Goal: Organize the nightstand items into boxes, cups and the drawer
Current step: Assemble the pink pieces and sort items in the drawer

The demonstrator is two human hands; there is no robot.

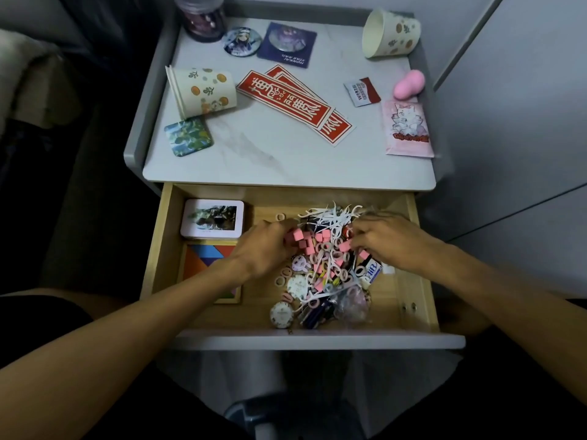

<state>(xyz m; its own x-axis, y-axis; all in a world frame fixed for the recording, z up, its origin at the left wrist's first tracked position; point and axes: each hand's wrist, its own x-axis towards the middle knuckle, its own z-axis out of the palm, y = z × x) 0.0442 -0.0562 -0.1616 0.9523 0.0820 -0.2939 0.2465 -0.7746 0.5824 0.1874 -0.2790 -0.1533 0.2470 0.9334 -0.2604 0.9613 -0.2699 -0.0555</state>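
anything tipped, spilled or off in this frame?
Yes. The left cup and the far-right cup lie on their sides on the nightstand top. In the drawer, small items sit in one loose, mixed pile.

Single head-worn wide-angle view. The nightstand (286, 163) is looked down on steeply from above its front edge, facing its back edge. The whole top is taken in near the frame top. The open drawer (317, 342) is framed close, at centre.
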